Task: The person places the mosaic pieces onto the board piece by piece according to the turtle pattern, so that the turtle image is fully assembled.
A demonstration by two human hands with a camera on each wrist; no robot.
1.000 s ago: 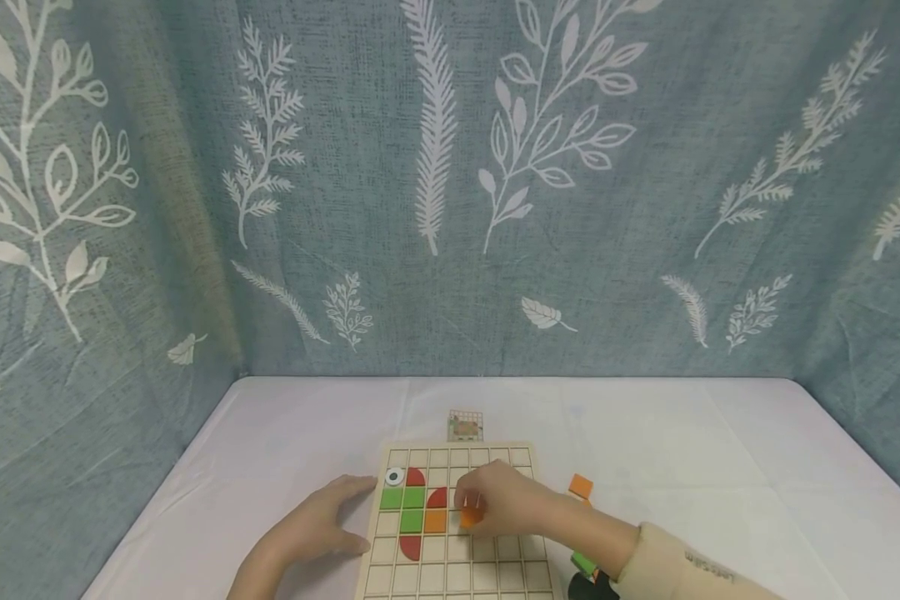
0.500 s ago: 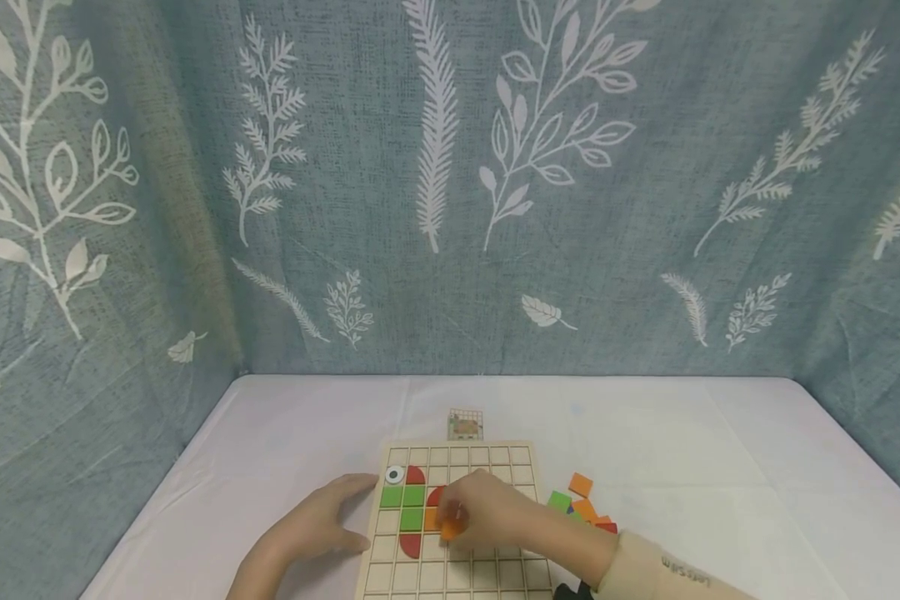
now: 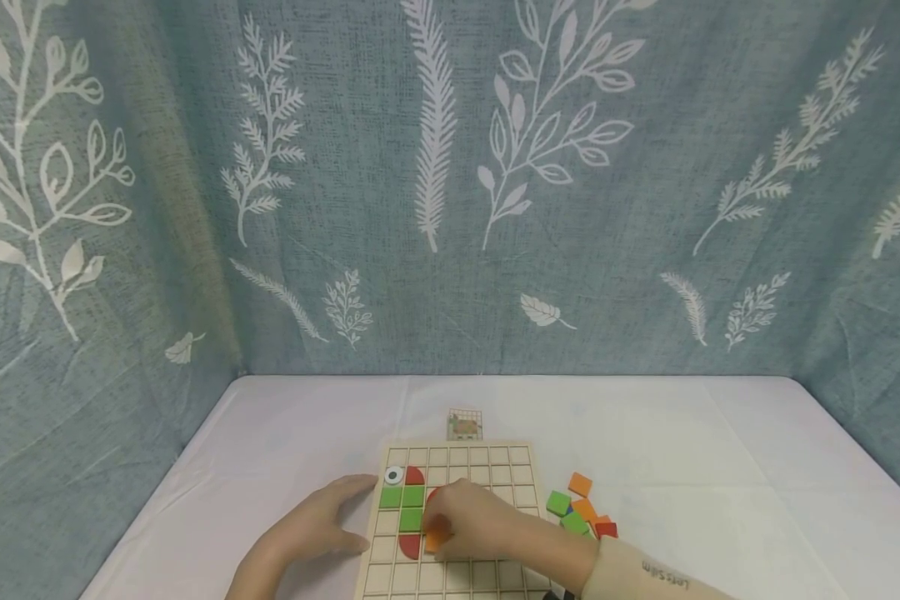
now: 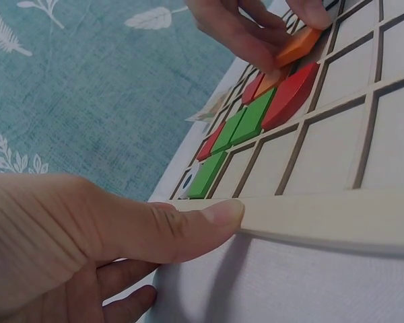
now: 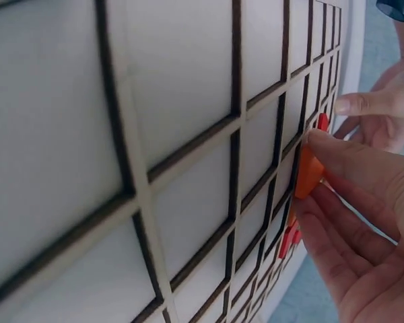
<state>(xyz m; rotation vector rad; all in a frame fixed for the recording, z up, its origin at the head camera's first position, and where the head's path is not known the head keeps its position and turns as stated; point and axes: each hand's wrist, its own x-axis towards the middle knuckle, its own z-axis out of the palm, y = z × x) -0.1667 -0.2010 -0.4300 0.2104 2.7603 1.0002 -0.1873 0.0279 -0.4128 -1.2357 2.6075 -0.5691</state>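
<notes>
A wooden grid board (image 3: pixel 500 475) lies on the table. Its left part bears an eye tile (image 3: pixel 393 475), green square tiles (image 3: pixel 411 520) and red rounded tiles (image 3: pixel 410 547). My right hand (image 3: pixel 476 518) pinches an orange square tile (image 4: pixel 299 46) between thumb and fingers. In the left wrist view this tile is tilted over a cell beside the lower red tile. Another orange tile (image 4: pixel 273 82) lies behind it, partly covered by the fingers. My left hand (image 3: pixel 317 521) rests at the board's left edge, its thumb (image 4: pixel 219 214) touching the rim.
Right of the board lies a loose pile of orange (image 3: pixel 580 484), green (image 3: pixel 558 503) and red tiles (image 3: pixel 606 530). A small picture card (image 3: pixel 465 426) lies just beyond the board's far edge. A blue-grey leaf-patterned curtain (image 3: pixel 465 317) hangs behind the white-covered table (image 3: pixel 682 450).
My right hand has moved left and slightly nearer across the board with the orange tile, to beside the lower red tile. More of the loose pile now shows. My left hand has stayed put.
</notes>
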